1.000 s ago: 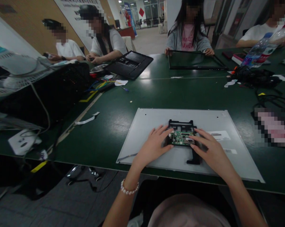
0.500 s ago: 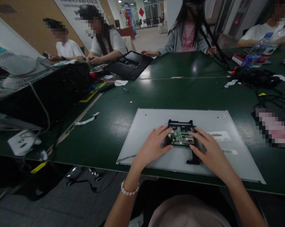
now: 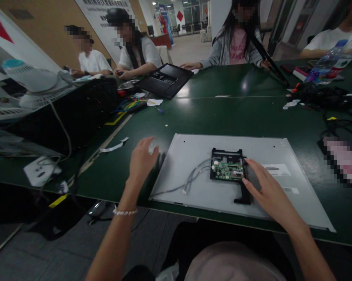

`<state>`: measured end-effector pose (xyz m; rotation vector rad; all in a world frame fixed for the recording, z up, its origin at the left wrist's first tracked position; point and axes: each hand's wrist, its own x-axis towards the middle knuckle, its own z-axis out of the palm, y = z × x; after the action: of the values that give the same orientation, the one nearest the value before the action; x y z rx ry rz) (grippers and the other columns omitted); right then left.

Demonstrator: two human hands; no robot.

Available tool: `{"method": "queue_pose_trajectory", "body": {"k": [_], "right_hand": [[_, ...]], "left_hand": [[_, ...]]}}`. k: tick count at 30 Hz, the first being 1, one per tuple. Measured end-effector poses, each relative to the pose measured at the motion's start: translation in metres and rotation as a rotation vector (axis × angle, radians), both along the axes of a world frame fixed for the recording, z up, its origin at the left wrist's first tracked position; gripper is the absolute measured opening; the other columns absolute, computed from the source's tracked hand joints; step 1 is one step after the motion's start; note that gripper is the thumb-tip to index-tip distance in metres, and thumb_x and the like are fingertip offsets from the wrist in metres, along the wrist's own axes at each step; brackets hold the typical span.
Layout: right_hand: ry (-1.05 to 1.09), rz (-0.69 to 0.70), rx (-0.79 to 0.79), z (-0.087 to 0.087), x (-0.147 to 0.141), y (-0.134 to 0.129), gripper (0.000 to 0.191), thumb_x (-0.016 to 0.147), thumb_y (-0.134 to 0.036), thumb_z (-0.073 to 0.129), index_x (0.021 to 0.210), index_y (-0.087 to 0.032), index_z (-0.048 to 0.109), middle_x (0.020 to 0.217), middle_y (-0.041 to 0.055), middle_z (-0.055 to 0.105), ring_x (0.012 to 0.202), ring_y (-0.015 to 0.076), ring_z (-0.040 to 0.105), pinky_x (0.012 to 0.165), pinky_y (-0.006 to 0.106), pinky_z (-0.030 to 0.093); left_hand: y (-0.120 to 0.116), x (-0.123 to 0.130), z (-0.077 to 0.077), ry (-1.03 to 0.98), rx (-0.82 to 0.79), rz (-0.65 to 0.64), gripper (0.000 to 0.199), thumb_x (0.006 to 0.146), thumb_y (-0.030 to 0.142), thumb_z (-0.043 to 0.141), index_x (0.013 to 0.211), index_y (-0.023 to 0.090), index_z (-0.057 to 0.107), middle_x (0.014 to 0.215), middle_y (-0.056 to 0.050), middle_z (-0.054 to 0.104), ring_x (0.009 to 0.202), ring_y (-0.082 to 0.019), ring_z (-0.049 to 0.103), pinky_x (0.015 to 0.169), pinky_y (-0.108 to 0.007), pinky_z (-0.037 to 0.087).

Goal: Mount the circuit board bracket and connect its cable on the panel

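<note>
A silver display panel (image 3: 178,164) lies flat on the green table, back side up. On its middle sits a black plastic bracket (image 3: 242,195) carrying a green circuit board (image 3: 227,171). Grey cables (image 3: 190,180) run from the board's left side across the panel. My right hand (image 3: 260,181) rests at the bracket's right edge, its thumb and stretched fingers apart and touching that edge without wrapping round it. Off the panel's left side, my left hand (image 3: 142,160) hovers over the table, fingers loosely apart with nothing visible in them.
A white strip (image 3: 115,147) lies on the table (image 3: 199,117) to the left, near a black case (image 3: 61,117). Across the table a person's hand touches a black laptop-like cover (image 3: 165,80). A phone (image 3: 342,160), cables and bottles (image 3: 328,62) are at the right.
My left hand has let go of the bracket and moved left off the panel, uncovering the cables. My right hand stays at the bracket's right edge. The view has shifted slightly.
</note>
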<state>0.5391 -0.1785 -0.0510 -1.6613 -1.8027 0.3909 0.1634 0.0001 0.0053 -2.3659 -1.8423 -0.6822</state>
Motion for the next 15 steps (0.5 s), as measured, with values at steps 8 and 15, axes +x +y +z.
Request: {"method": "queue_pose_trajectory", "body": {"k": [8,15], "right_hand": [[-0.085,-0.004,0.014,0.008,-0.025,0.0,0.059,0.095,-0.043,0.045,0.15,-0.027,0.03,0.149,0.0109,0.044,0.136,0.0298,0.044,0.112,0.055,0.038],[-0.098,0.002,0.025,0.007,-0.039,0.003,0.057,0.095,-0.042,0.044,0.149,-0.027,0.031,0.147,0.0112,0.046,0.134,0.0294,0.045,0.111,0.055,0.038]], "left_hand": [[0.068,-0.124,0.009,0.312,-0.083,0.249,0.053,0.091,0.032,0.055,0.134,0.003,0.048,0.134,-0.019,0.052,0.112,-0.028,0.054,0.096,-0.04,0.04],[0.083,-0.15,0.015,0.38,-0.15,0.297,0.04,0.092,0.03,0.053,0.123,0.005,0.056,0.117,-0.011,0.061,0.098,-0.022,0.056,0.084,-0.032,0.041]]}}
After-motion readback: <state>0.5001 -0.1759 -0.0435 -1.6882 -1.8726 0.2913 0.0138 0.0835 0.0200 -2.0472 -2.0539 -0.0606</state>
